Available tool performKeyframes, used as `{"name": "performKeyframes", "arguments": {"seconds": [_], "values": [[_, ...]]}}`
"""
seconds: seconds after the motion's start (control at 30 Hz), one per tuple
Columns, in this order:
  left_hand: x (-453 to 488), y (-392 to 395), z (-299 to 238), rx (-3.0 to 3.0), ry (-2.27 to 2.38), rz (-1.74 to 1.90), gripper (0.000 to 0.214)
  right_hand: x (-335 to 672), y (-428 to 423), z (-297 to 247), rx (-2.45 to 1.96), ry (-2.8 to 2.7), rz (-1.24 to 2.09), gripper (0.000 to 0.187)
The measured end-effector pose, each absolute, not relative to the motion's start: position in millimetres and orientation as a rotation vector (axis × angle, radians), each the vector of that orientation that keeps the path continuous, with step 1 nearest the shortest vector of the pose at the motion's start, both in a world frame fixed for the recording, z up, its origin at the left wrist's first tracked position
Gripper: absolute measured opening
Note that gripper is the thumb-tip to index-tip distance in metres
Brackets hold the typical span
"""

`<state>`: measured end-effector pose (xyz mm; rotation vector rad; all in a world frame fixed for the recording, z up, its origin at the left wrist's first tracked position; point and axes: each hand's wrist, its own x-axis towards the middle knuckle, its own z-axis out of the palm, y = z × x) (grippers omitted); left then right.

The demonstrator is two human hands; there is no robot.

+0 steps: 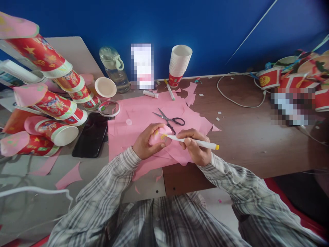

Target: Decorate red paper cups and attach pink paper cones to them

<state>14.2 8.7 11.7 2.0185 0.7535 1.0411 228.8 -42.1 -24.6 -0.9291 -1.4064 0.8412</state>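
Observation:
My left hand [147, 142] is closed around a small pink paper piece [156, 136] with yellow marks on it; its full shape is hidden by the fingers. A white marker with a yellow end [199, 141] is gripped in my right hand [196, 146], its tip touching the pink paper piece. Just beyond both hands, black-handled scissors [168, 120] lie with blades apart on pink paper sheets [133, 113]. Another white marker [150, 94] and a green-ended marker [169, 91] rest at the far edge of the sheets.
Red cups with pink paper tops [48, 97] are stacked and lying at left, beside a black phone [89, 135]. A water bottle [114, 72], a propped phone [142, 67] and a white cup stack [180, 61] stand by the wall. A white cable [240, 104] and decorated red cups [269, 78] are at right.

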Motion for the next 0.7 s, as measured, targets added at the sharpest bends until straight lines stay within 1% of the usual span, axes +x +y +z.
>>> {"name": "performKeyframes", "arguments": {"seconds": [0.07, 0.23, 0.4, 0.47, 0.7], "values": [[14.2, 8.7, 12.0, 2.019, 0.745, 1.040, 0.052, 228.6, -41.9, -24.3, -0.920, -1.416, 0.843, 0.043], [14.7, 8.8, 12.0, 2.007, 0.755, 1.050, 0.052, 228.3, -41.4, -22.7, -0.909, -1.416, 0.836, 0.037], [15.4, 9.2, 12.5, 2.022, 0.753, 1.039, 0.052, 227.8, -41.1, -23.1, -0.917, -1.422, 0.887, 0.046], [15.3, 9.2, 12.6, 2.021, 0.760, 1.043, 0.052, 227.6, -41.2, -22.8, -0.935, -1.409, 0.894, 0.047], [14.5, 8.8, 12.2, 2.023, 0.779, 1.026, 0.053, 226.8, -41.2, -20.5, -0.899, -1.415, 0.905, 0.041]]}}
